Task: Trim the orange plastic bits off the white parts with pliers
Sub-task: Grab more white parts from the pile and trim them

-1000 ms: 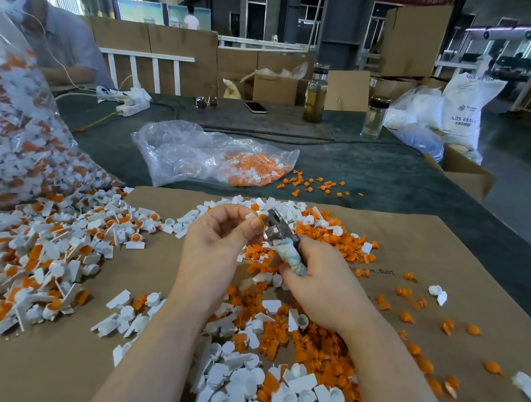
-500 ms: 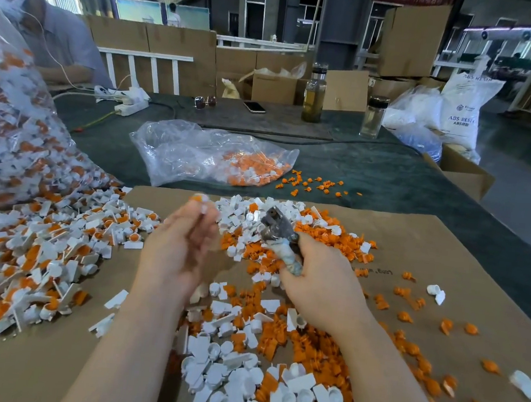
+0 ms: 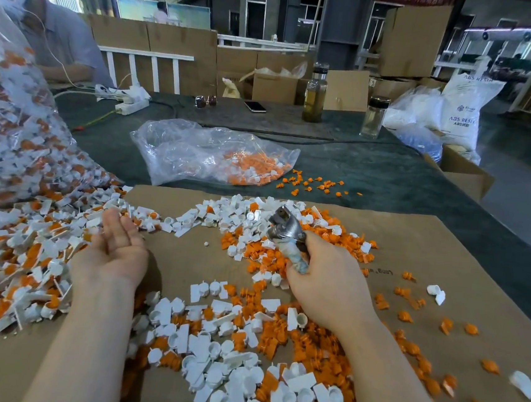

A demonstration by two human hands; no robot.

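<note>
My right hand [image 3: 324,284] grips the pliers [image 3: 287,232] by their taped handles, metal jaws pointing up and away over the middle of the cardboard sheet [image 3: 431,246]. My left hand [image 3: 113,247] lies palm up with fingers spread and nothing in it, at the edge of the big heap of untrimmed white-and-orange parts [image 3: 15,261] on the left. Below both hands lies a pile of trimmed white parts [image 3: 229,359] mixed with cut orange bits [image 3: 283,338].
A large clear bag of untrimmed parts [image 3: 8,130] rises at the far left. A smaller clear bag [image 3: 207,153] with orange pieces lies beyond the cardboard on the green table [image 3: 389,183]. Two bottles, a phone, a power strip and boxes stand at the back; another person sits at the left.
My left hand has left the pliers, swung left to the untrimmed heap and turned palm up, empty. My right hand and the pliers have stayed nearly still.
</note>
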